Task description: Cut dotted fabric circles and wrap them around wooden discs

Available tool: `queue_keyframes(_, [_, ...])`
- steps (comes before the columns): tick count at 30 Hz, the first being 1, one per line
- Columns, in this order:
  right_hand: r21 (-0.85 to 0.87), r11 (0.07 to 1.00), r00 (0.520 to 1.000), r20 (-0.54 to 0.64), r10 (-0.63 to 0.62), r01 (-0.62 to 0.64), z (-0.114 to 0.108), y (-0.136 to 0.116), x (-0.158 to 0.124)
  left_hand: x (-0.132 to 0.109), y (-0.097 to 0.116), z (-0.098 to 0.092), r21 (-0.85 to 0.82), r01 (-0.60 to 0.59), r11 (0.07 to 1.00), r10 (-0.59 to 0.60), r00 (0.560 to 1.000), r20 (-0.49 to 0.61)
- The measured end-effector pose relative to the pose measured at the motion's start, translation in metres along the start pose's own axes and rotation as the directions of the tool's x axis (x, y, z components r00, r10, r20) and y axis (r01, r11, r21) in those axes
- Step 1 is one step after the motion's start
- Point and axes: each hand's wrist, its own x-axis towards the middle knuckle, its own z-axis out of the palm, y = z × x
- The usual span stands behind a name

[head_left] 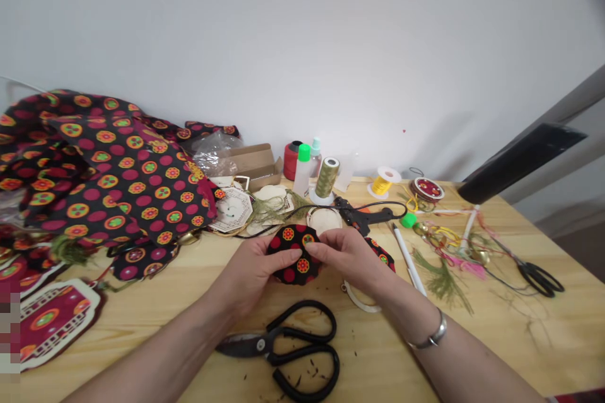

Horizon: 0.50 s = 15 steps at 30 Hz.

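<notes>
Both hands hold a round piece of black fabric [293, 238] printed with red dots and orange-green flowers, above the wooden table. My left hand [258, 264] pinches its left side, thumb lying on top. My right hand [347, 252] grips the right edge between thumb and fingers; its fingertips are partly hidden. Just below lies a pair of black-handled scissors [283, 343], blades pointing left. Under my right wrist sits a pale ring [359, 299], partly covered. Another piece of the patterned fabric [385, 258] shows behind the right hand.
A heap of patterned cloth [142, 164] fills the left back. Glue bottles [302, 170], thread spools [327, 177] and a black glue gun [362, 217] stand or lie behind the hands. Rightward are a white pen [407, 258], green tassels [442, 280], smaller scissors [539, 277] and a black roll [520, 160].
</notes>
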Motion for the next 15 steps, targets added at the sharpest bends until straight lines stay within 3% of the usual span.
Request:
queue_keyframes(4, [-0.011, 0.999, 0.999, 0.01, 0.04, -0.04, 0.0006, -0.0011, 0.0005, 0.0017, 0.0008, 0.001, -0.082, -0.025, 0.996, 0.018, 0.996, -0.083])
queue_keyframes(7, [-0.027, 0.996, 0.996, -0.009, 0.084, -0.084, 0.0041, -0.0004, -0.0005, 0.0005, 0.0027, 0.0001, -0.112, -0.024, 0.993, 0.015, 0.996, -0.082])
queue_keyframes(15, [-0.065, 0.997, 0.998, 0.055, -0.028, 0.031, -0.0002, 0.0006, -0.002, 0.0036, 0.0046, -0.0021, -0.121, 0.063, 0.991, -0.067, 0.997, -0.032])
